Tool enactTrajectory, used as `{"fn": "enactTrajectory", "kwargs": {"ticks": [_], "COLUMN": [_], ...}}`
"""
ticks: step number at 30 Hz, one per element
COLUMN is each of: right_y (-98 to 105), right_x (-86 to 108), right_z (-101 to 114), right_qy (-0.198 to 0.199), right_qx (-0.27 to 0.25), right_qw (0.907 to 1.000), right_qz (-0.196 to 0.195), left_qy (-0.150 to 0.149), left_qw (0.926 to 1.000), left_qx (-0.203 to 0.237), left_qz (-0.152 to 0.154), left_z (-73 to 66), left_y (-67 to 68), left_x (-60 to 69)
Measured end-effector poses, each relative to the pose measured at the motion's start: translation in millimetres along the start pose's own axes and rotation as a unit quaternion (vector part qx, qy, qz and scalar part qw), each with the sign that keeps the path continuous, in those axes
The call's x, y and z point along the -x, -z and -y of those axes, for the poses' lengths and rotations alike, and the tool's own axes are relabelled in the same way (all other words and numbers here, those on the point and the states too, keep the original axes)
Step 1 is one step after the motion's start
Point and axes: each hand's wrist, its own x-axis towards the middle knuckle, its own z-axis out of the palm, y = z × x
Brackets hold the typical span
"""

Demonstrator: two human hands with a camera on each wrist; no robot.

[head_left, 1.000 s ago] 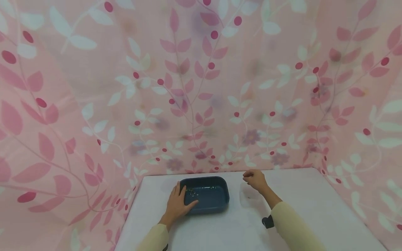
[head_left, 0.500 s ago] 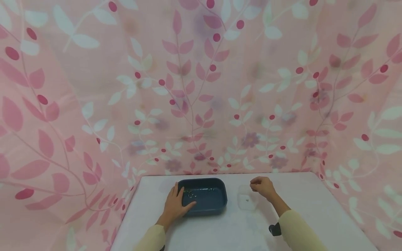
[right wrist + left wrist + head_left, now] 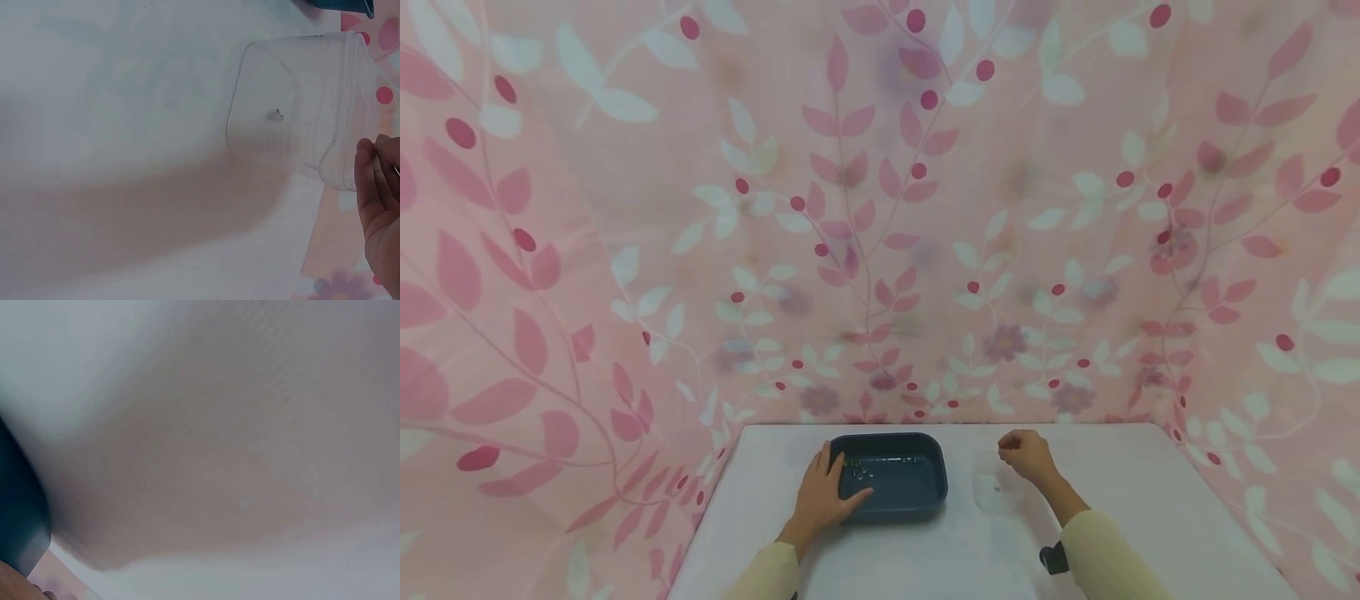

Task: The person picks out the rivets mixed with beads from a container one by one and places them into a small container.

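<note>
My left hand (image 3: 822, 502) rests against the left side of a dark blue tray (image 3: 891, 510), its fingers spread over the side and the thumb along the near rim. Several small shiny pieces (image 3: 857, 471) lie inside the tray, too small to identify. Only a bit of that hand (image 3: 15, 587) and the tray's side (image 3: 22, 494) show in the left wrist view. My right hand (image 3: 1028, 455) has thumb and fingertips together by the rim of a clear plastic container (image 3: 281, 81). I see nothing between them; a tiny piece could be hidden. One small metallic piece (image 3: 275, 115) lies in the container.
Both containers stand on a white-covered table (image 3: 917, 554), the clear one to the right of the tray. A pink leaf-patterned curtain (image 3: 880, 250) rises along the back and both sides.
My right hand has shifted a little right and lowered towards the clear container's rim. The left hand stays on the tray. The head view has shifted slightly.
</note>
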Motion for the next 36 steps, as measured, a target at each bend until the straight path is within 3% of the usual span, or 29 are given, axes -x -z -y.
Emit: {"fn": "enactTrajectory", "kwargs": {"ticks": [3,6,9,13,19,23,28,36], "right_y": [0.1,0.6,0.1,-1.2,2.3,2.3,-1.3,1.1], "right_x": [-0.9,-1.7,-1.1,0.5,2.7,6.1,10.9,13.0], "right_z": [0.3,1.9,3.6,1.8,0.8,1.1,-1.0,-0.4], "right_qy": [0.006,0.006,-0.007,-0.029,-0.024,-0.028,-0.042,-0.019], "right_qx": [0.017,0.015,-0.029,-0.094,-0.118,-0.143,-0.132,-0.117], "right_qw": [0.9998,0.9999,0.9995,0.9945,0.9923,0.9881,0.9878,0.9897], "right_qz": [-0.004,-0.007,0.007,0.034,0.030,0.049,0.070,0.080], "left_qy": [0.005,-0.006,-0.014,-0.010,-0.001,0.008,0.009,0.007], "left_qw": [1.0000,0.9999,0.9994,0.9997,0.9998,0.9998,0.9999,0.9999], "left_qx": [0.006,0.009,0.008,0.010,0.016,0.021,0.013,0.014], "left_qz": [0.005,-0.013,-0.029,-0.020,-0.007,0.001,0.006,0.007], "left_z": [-2.2,-3.7,-3.8,-1.8,-1.0,-2.0,-3.0,-6.7], "left_y": [0.4,1.7,2.8,2.5,3.7,5.6,4.2,8.2], "left_x": [0.1,-0.1,0.9,5.3,6.7,5.1,5.1,2.6]}}
